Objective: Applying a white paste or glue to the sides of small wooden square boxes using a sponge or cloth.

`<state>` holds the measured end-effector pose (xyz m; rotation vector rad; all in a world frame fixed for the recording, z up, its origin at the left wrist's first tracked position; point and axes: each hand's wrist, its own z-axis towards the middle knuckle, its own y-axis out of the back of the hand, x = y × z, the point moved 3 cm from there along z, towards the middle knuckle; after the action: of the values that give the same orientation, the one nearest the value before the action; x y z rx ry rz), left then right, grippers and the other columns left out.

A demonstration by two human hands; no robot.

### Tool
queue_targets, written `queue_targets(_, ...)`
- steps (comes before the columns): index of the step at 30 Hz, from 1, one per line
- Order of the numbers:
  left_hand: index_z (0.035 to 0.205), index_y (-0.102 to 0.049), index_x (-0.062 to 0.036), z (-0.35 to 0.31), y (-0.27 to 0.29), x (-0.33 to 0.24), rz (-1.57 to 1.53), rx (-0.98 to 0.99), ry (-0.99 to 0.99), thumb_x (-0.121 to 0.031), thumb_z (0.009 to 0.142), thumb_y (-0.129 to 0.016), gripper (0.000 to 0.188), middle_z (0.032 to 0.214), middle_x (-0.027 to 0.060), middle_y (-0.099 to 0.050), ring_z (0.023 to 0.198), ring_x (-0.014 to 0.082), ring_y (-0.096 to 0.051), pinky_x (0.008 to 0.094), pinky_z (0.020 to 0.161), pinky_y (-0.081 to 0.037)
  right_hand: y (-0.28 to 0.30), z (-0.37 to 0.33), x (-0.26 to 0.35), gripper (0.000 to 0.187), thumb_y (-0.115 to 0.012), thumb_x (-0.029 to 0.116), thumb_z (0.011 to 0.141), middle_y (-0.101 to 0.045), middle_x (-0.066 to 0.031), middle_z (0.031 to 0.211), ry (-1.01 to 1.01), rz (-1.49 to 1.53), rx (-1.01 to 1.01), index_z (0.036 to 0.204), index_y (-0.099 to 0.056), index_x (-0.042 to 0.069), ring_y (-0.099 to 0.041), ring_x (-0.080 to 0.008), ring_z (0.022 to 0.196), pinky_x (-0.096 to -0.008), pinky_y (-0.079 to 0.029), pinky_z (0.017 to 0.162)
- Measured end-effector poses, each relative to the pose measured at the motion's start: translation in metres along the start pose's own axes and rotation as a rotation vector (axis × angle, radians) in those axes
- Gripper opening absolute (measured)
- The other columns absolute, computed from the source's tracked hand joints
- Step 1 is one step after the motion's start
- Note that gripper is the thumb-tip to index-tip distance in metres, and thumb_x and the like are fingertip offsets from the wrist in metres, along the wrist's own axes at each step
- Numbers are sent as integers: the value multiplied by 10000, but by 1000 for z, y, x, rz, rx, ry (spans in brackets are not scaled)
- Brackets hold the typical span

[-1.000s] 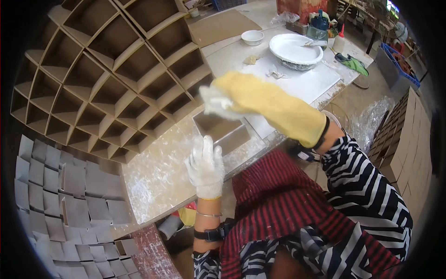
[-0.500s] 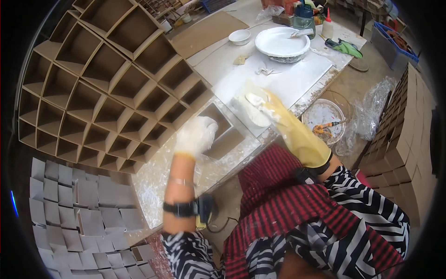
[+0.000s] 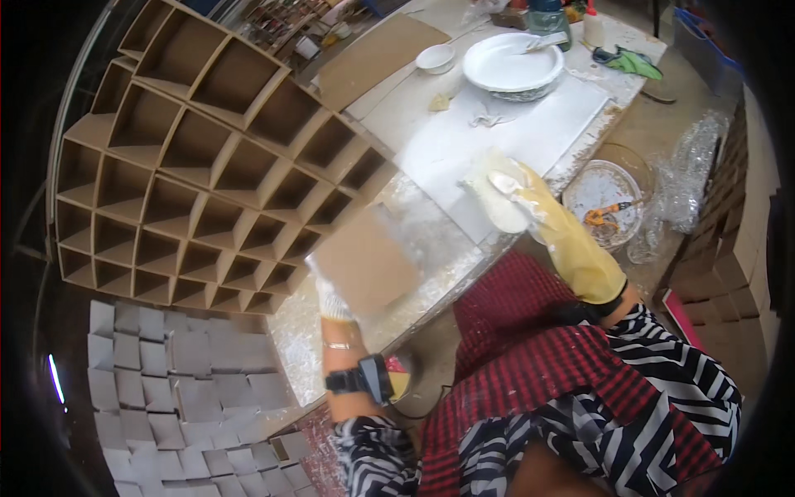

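My left hand, in a white knitted glove, is closed on a brown cardboard box whose flat face is turned up. Motion blurs the box, and it hides most of those fingers. Over the white-smeared sheet on the table, my right hand wears a long yellow rubber glove streaked with white. It grips a pale sponge, fingers wrapped round its near side. A gap separates box and sponge.
Stacked brown boxes with open fronts rise at the left, pale boxes below them. A white basin with a brush and a small bowl stand farther back. A bucket and more boxes are at the right.
The box lay open side up on the table by my left hand; now that hand holds it turned, its flat face showing. My right hand keeps the sponge over the sheet. The view has shifted slightly.
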<state>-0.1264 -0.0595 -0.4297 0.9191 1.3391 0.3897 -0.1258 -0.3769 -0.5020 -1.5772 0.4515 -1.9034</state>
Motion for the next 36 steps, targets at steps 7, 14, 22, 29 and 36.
queue_targets(7,1132,-615,6,-117,-33,30,-779,-751,-8,-355,956,-455,433,1097,228,-640,988,349,-620,383,879,-490,-43,4,1,520,-650,249,898,-609,-105,1187,-39,-93,42,1309,-483,-21,-586,-170,1094,-288,-466,942)
queue_targets(14,1143,-605,5,-149,-57,39,-702,-879,40,-357,958,-451,435,1109,223,-635,996,346,-617,383,882,-489,-72,-4,13,524,-656,218,885,-623,-142,1138,-24,-147,111,1310,-476,-30,-638,-193,1017,-293,-515,874)
queue_targets(22,1156,-595,3,-154,-55,35,-541,-893,73,-359,961,-446,437,1121,218,-629,1006,344,-613,382,886,-489,-103,-12,42,607,-784,168,728,-626,-125,1081,494,-770,168,1270,-533,57,-596,-237,1046,-381,-463,936)
queue_targets(29,1167,-585,2,-152,-62,40,-466,-897,87,-360,964,-442,440,1132,213,-623,1013,341,-609,381,889,-489,-145,-14,63,589,-800,125,518,-620,-86,935,803,-1213,688,1090,-659,97,-572,-324,900,-403,-447,816)
queue_targets(36,1179,-576,1,-153,-58,43,-412,-917,96,-362,966,-438,442,1144,209,-618,1021,339,-605,381,892,-489,-144,-16,48,574,-798,124,526,-621,-66,889,789,-1101,723,1086,-669,118,-574,-317,841,-399,-445,798)
